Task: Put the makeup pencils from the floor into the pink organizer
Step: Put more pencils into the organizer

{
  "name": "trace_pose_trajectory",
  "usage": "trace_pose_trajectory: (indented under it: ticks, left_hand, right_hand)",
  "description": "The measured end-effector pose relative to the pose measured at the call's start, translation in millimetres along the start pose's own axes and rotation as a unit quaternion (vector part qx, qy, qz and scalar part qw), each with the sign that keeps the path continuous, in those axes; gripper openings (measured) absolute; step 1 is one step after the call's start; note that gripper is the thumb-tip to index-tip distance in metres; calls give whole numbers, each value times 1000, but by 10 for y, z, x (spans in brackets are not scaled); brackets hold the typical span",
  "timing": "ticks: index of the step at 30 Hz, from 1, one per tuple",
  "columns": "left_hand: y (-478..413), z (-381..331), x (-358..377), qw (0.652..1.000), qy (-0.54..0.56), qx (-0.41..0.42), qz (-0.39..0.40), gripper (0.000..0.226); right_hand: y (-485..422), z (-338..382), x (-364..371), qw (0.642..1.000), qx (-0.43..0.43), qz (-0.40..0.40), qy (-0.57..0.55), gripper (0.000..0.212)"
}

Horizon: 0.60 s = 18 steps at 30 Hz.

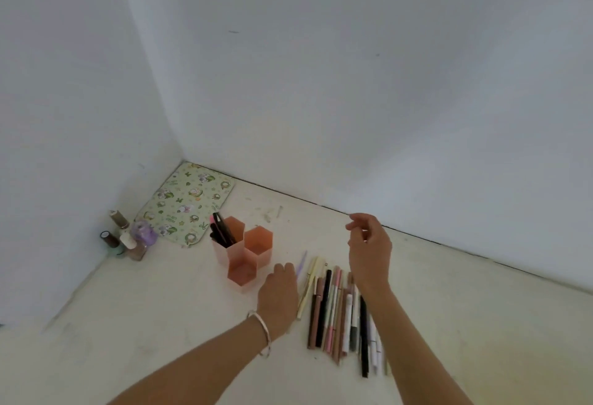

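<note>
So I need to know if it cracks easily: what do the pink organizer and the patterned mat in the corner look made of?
The pink organizer looks like thin matte plastic: stiff flat hexagonal walls, light glowing faintly through them. The mat looks like soft printed fabric or vinyl, lying flat with rounded corners; which one, the picture leaves open.

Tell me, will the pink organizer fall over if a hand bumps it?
Probably it could. The pink organizer looks like thin, see-through plastic, so it seems light. Its tall cups hold pencils in only the back one, leaning out, which may make it tippy. Three joined cups give a wider base, so a gentle nudge from the left hand might only slide it.
</note>
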State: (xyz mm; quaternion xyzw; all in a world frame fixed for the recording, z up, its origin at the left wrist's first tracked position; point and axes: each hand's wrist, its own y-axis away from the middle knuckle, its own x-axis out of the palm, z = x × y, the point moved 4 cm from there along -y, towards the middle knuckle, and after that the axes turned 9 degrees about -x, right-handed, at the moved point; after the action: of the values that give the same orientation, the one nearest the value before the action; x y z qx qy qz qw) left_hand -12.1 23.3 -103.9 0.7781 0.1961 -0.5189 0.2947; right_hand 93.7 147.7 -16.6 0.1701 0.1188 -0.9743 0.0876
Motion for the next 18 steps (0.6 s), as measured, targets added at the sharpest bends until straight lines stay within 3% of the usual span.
trace_pose_trajectory:
  ticks: [4, 7, 10, 15, 18]
  left_hand:
    - [-103, -110, 30, 1000, -18, -3, 18, 26]
    - [-110, -129, -219, 982, 179, -17, 59, 30]
    - [-12, -88, -691, 944, 329, -8, -4, 21]
    - [246, 70, -1304, 881, 467, 49, -64, 13]
    - [329, 184, -1427, 857, 505, 51, -89, 13]
  right_hand:
    - [90, -242, -122, 999, 33, 28, 31, 29]
    - [150, -386, 14, 987, 55, 107, 106, 23]
    - [221, -481, 289, 954, 63, 200, 217, 25]
    - [348, -573, 669, 874, 37, 278, 397, 23]
    - [362, -600, 781, 878, 44, 275, 389, 27]
